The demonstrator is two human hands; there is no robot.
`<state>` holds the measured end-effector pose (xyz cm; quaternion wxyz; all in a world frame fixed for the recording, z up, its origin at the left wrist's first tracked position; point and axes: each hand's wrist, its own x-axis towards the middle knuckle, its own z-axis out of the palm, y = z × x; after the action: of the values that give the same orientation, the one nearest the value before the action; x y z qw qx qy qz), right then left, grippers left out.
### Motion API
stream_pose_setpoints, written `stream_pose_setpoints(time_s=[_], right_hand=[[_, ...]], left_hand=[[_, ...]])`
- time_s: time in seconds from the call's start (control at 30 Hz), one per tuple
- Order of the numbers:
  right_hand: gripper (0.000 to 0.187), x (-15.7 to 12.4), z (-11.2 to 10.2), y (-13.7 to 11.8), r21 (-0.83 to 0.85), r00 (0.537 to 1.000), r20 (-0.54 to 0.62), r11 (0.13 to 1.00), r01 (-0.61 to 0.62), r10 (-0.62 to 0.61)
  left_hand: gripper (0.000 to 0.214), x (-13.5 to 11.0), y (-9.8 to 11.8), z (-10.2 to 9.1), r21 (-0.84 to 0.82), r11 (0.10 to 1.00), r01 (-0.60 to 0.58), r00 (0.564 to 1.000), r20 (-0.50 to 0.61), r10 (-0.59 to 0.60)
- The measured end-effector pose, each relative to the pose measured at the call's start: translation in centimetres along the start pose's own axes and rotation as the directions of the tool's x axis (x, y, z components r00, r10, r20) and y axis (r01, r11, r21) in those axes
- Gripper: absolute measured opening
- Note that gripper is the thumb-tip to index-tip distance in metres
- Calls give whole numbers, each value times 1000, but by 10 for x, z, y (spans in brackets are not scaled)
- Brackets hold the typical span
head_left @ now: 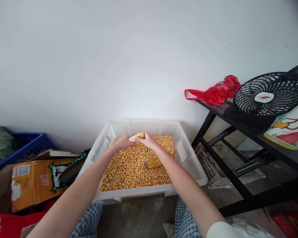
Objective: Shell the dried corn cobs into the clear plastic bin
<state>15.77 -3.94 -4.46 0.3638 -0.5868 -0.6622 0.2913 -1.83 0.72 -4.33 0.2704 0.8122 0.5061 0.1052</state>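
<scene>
Both my hands grip one corn cob (138,136) over a clear plastic bin (191,164). My left hand (124,142) closes round its bare pale end. My right hand (149,140) wraps the end that still carries yellow kernels. The bin holds a deep layer of loose corn kernels (131,170). Another cob (154,163), partly covered in kernels, lies on the pile just below my right wrist.
An orange cardboard box (32,183) and a blue crate (27,148) stand to the left. On the right, a black table (240,129) carries a black fan (269,97), a red plastic bag (215,92) and a patterned tray (291,129). A white basket (208,165) lies under it.
</scene>
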Motion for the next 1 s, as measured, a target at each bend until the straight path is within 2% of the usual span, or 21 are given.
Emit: stream_pose_setpoints(time_s=[0.1,0.17,0.23,0.33,0.5,0.7,0.8,0.9,1.0], right_hand=[[54,2,-2,-2,93,999,11,995,-38,37],[52,2,-9,-3,255,987,146,962,-96,60],[46,1,-17,-5,432,953,303,888,-159,24],[34,0,-25,-5,546,932,362,815,-195,-19],[29,0,-20,-5,465,960,280,874,-143,8],[36,2,-12,-2,210,982,187,975,-77,37],[42,1,-14,-3,159,978,210,986,-52,17],[47,0,-18,-5,235,957,287,972,-27,-42],[51,-1,-19,-7,192,961,257,980,57,-106]], left_hand=[[23,-1,1,0,-28,1000,11,1000,-1,-11],[25,-2,3,-1,-61,998,23,1000,16,-22],[26,-4,5,-3,-102,995,20,999,47,-15],[25,-5,6,-4,-127,992,5,997,74,4],[22,-2,3,-2,-95,995,18,998,64,-12],[22,-1,2,0,-68,997,21,999,45,-18],[22,-3,2,-3,-83,996,22,998,52,-18],[23,-4,1,-5,-156,988,4,994,109,13],[23,-2,-2,-5,-218,976,-9,982,181,49]])
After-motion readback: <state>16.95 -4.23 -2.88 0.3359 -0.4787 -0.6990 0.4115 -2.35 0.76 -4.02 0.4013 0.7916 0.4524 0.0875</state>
